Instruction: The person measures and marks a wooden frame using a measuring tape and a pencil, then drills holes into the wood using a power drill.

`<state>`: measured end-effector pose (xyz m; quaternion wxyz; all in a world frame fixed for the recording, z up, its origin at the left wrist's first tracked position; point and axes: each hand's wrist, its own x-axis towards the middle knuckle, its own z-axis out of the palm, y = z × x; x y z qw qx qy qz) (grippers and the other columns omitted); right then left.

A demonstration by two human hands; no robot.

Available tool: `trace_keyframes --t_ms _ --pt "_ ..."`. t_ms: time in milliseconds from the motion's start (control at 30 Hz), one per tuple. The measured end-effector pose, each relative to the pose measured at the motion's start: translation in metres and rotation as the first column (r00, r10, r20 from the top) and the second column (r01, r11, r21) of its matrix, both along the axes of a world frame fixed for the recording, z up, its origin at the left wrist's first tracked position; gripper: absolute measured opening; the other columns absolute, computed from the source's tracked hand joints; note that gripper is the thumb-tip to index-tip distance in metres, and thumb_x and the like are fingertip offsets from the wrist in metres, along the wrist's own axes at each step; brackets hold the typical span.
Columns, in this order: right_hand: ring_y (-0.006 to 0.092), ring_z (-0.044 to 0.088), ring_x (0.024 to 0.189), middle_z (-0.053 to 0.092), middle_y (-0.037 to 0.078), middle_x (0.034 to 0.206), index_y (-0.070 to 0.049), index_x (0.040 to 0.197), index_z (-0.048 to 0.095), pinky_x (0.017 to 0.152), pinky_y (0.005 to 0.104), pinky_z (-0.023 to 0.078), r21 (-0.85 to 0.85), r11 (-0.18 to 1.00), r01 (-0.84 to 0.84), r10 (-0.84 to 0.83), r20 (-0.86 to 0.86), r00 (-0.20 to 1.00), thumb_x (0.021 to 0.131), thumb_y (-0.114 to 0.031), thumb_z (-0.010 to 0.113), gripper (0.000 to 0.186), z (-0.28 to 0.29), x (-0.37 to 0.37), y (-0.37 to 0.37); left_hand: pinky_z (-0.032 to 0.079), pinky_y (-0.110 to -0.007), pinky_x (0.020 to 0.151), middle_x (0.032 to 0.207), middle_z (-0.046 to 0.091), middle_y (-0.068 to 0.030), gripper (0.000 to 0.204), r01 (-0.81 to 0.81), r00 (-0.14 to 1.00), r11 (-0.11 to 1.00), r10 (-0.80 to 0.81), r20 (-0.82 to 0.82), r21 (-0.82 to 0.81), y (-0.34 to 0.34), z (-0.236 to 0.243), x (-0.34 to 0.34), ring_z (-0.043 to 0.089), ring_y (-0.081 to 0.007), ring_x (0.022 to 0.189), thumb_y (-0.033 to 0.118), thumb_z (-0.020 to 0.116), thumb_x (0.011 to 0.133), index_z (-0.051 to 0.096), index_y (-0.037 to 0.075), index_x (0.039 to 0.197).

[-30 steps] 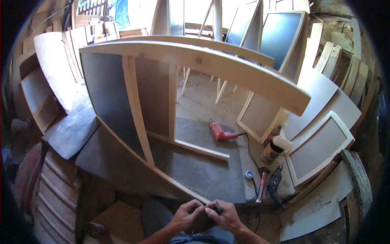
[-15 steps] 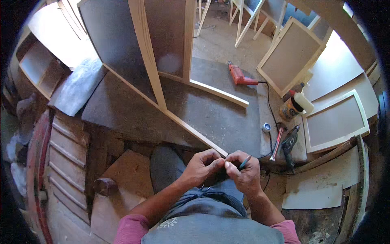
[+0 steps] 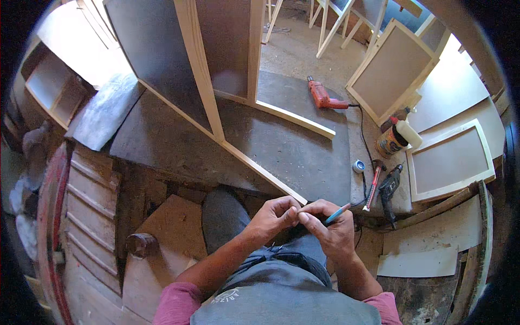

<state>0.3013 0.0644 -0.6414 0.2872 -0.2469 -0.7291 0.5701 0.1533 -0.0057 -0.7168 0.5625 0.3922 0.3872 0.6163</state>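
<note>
My left hand (image 3: 272,221) is closed in a pinch, its thumb and fingertips meeting those of my right hand (image 3: 331,230) in front of my lap. Whatever is pinched between the fingertips is too small or hidden to make out. A blue pencil-like stick (image 3: 338,213) is tucked in my right hand, its tip pointing up and to the right. Just beyond both hands ends a pale wooden leg (image 3: 266,176) of an easel-like frame with dark panels (image 3: 157,49). I cannot tell whether the fingers touch that end.
A grey worktop (image 3: 325,162) carries a red corded drill (image 3: 325,97), a blue-and-white tape roll (image 3: 358,166), a hammer (image 3: 372,187), a dark drill (image 3: 389,192) and a round tub (image 3: 390,142). Framed boards (image 3: 392,70) lean at right. A wooden crosspiece (image 3: 295,120) juts over the worktop.
The view has shifted slightly. My right hand has turned a little, so more of the blue stick shows. Both hands stay together at the fingertips.
</note>
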Motion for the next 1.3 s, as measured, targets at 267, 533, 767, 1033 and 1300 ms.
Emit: trace_keyframes --t_ms 267,533,767,1033,1300 --pt "0.0160 0.062 0.075 0.067 0.010 0.083 0.000 0.089 0.068 0.070 0.0265 0.048 0.195 0.980 -0.029 0.025 0.023 0.999 0.084 -0.010 0.069 0.011 -0.004 0.001 0.008 0.041 -0.022 0.070 0.081 0.055 0.0039 0.038 0.005 0.998 0.999 -0.003 0.057 -0.038 -0.002 0.007 -0.001 0.049 -0.0044 0.079 0.045 0.063 0.087 0.057 0.007 0.087" --pt "0.0225 0.064 0.075 0.065 0.014 0.085 0.000 0.095 0.066 0.067 0.0310 0.050 0.360 0.932 -0.052 0.029 0.069 0.997 0.085 -0.008 0.065 0.013 -0.001 0.000 0.008 0.040 -0.022 0.069 0.082 0.055 0.0037 0.028 0.058 0.985 0.998 -0.054 0.165 -0.021 -0.003 0.004 0.002 0.048 -0.0048 0.076 0.035 0.059 0.092 0.055 0.008 0.089" --pt "0.0304 0.062 0.074 0.060 0.015 0.085 -0.001 0.095 0.063 0.065 0.0343 0.049 0.486 0.872 -0.049 -0.006 0.110 0.994 0.086 -0.007 0.062 0.011 0.001 -0.003 0.012 0.035 -0.018 0.058 0.079 0.053 0.0049 0.023 0.094 0.961 0.994 -0.078 0.267 -0.047 -0.003 0.014 0.001 0.043 -0.0023 0.068 0.031 0.054 0.096 0.052 0.009 0.088" --pt "0.0320 0.062 0.075 0.059 0.016 0.085 0.000 0.096 0.060 0.065 0.0352 0.050 0.532 0.844 -0.065 -0.004 0.127 0.992 0.087 -0.007 0.060 0.011 -0.002 -0.003 0.012 0.033 -0.017 0.057 0.075 0.049 0.0065 0.022 0.076 0.972 0.995 -0.059 0.228 -0.062 -0.004 0.016 0.002 0.042 -0.0017 0.067 0.031 0.052 0.097 0.052 0.011 0.087" --pt "0.0287 0.062 0.073 0.060 0.015 0.085 0.000 0.095 0.061 0.065 0.0334 0.049 0.480 0.877 -0.032 -0.017 0.096 0.995 0.088 -0.007 0.059 0.010 -0.003 -0.003 0.010 0.033 -0.018 0.058 0.076 0.048 0.0048 0.024 0.110 0.969 0.994 -0.102 0.223 -0.024 -0.004 0.019 0.001 0.041 -0.0038 0.067 0.031 0.052 0.097 0.051 0.009 0.087"
